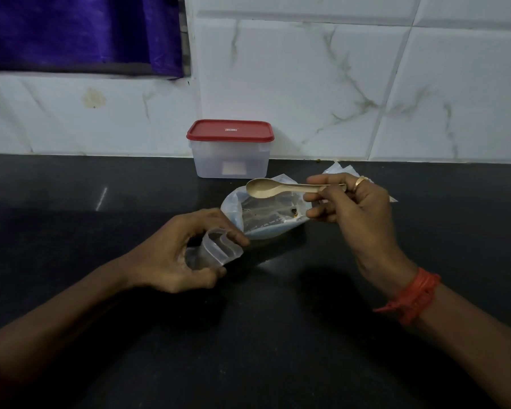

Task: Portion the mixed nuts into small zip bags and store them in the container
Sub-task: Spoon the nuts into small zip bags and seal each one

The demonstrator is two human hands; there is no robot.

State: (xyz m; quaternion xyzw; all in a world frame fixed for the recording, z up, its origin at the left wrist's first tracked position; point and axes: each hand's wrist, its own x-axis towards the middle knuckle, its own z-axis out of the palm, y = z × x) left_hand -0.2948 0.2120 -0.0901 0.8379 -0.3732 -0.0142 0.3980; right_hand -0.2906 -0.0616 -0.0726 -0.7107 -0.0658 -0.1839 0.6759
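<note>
Left hand (165, 255): nearest me, curled round the small zip bag (219, 246), its mouth held open and facing right.
Right hand (357, 214): pinching the spoon (278, 188) by the handle. Its long axis runs left-right and the bowl looks empty.
Nut packet (263, 216): lying open just under the spoon bowl, closer to my right hand.
Container (230, 160): lid on, well beyond both hands.

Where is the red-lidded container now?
In the head view, the container stands at the centre back of the counter, against the tiled wall, just behind the nut bag.
</note>
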